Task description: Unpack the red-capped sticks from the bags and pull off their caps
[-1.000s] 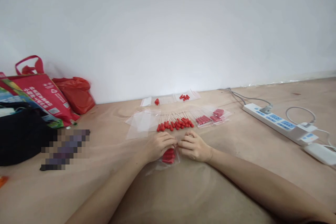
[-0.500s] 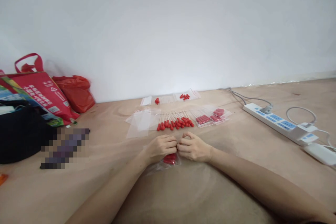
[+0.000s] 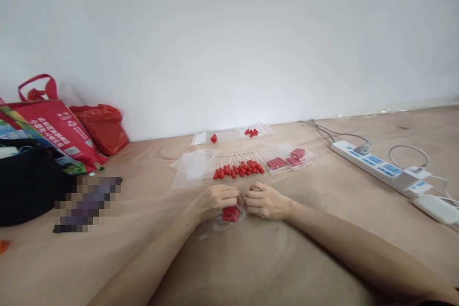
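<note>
Your left hand [image 3: 218, 202] is curled over the far part of the clear bag [image 3: 241, 211], with its fingers drawn together on the film. The thumb contact is hidden. The red contents [image 3: 230, 214] of the bag lie directly on the near side of these fingers, partly covered by them. The loose film extends toward the near left, below your wrist.

Your right hand [image 3: 264, 202] is positioned just beside the right edge of the bag, fingers bent inward and facing the left fingertips across a narrow gap. You cannot tell from this view whether it grips the film.

On the far side of both hands, the red-headed sticks [image 3: 239, 169] lie in a fanned row. Flat empty bags [image 3: 191, 169] are at the left of this row; filled bags [image 3: 278, 163] are at its right. The power strip [image 3: 371, 163] is well apart, on the far right.
</note>
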### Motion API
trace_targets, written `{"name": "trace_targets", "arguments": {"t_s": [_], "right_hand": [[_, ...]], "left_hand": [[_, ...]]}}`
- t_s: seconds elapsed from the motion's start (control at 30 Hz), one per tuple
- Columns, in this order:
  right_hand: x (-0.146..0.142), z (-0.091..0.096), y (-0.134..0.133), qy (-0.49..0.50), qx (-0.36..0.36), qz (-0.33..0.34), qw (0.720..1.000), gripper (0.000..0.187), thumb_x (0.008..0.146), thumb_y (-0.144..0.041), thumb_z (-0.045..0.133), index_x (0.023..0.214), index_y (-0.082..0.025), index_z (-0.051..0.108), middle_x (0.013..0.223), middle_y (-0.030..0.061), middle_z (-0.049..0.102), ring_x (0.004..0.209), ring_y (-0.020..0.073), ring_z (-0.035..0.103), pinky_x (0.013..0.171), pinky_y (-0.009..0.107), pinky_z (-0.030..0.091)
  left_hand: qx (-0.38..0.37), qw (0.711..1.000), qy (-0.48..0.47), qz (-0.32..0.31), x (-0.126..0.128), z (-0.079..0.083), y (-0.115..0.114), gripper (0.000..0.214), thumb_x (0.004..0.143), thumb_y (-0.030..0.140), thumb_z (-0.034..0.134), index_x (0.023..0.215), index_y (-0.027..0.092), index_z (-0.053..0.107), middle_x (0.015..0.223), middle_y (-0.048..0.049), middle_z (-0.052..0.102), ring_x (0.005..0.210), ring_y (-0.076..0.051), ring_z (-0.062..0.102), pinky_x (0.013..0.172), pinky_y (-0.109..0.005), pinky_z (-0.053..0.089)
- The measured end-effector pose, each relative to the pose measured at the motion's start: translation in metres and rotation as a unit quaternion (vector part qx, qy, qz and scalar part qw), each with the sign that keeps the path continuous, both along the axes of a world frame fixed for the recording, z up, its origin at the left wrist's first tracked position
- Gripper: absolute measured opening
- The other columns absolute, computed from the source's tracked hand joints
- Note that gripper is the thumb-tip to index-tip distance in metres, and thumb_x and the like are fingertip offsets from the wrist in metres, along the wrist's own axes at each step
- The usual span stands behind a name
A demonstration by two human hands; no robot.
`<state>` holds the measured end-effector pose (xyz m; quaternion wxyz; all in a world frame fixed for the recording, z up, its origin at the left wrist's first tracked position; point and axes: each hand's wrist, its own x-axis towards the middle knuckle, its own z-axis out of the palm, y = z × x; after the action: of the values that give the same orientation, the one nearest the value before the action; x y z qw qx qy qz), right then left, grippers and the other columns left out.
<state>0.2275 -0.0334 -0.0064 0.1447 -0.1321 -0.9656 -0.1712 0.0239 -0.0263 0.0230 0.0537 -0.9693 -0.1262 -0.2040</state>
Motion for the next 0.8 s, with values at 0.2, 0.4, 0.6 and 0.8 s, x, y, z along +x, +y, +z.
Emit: {"name": "trace_targets", "arguments": {"t_s": [0.2,0.4,0.6,0.8], "right_hand": [[0.007,0.007,0.000,0.080,-0.028,-0.007,0.996,0.022,0.085,-0.015,0.037,0.072,-0.018,0.054,0.075,0.0019,0.058,0.081,0.0132,0.049,0.074,0.032,0.035],[0.010,0.013,-0.006,0.191,-0.275,-0.010,0.942,0.019,0.073,-0.015,0.047,0.087,-0.018,0.059,0.084,0.0032,0.063,0.084,0.0148,0.052,0.077,0.032,0.039],[-0.004,0.006,-0.008,0.313,-0.392,-0.107,0.858,0.015,0.069,-0.009,0.052,0.076,-0.017,0.062,0.074,0.0015,0.064,0.071,0.0126,0.055,0.069,0.027,0.043],[-0.009,0.002,-0.008,0.353,-0.514,-0.175,0.762,0.017,0.065,-0.029,0.067,0.070,-0.015,0.060,0.064,-0.0007,0.059,0.057,0.0094,0.051,0.054,0.021,0.040]], "left_hand": [[-0.048,0.995,-0.038,0.074,-0.004,0.006,-0.005,0.023,0.088,0.017,0.033,0.097,0.015,0.054,0.110,-0.0091,0.058,0.104,-0.016,0.053,0.089,-0.029,0.045],[-0.218,0.945,-0.053,0.237,-0.019,0.006,-0.041,0.063,0.074,0.039,0.057,0.126,0.017,0.030,0.124,-0.0129,0.047,0.112,-0.024,0.047,0.091,-0.041,0.042],[-0.272,0.927,-0.059,0.253,-0.031,-0.006,-0.050,0.055,0.077,0.032,0.053,0.126,0.022,0.030,0.123,-0.0089,0.049,0.111,-0.022,0.047,0.092,-0.040,0.041],[-0.279,0.928,-0.053,0.242,-0.026,-0.003,-0.043,0.051,0.076,0.029,0.053,0.123,0.022,0.034,0.121,-0.0085,0.052,0.108,-0.021,0.050,0.090,-0.040,0.041]]}}
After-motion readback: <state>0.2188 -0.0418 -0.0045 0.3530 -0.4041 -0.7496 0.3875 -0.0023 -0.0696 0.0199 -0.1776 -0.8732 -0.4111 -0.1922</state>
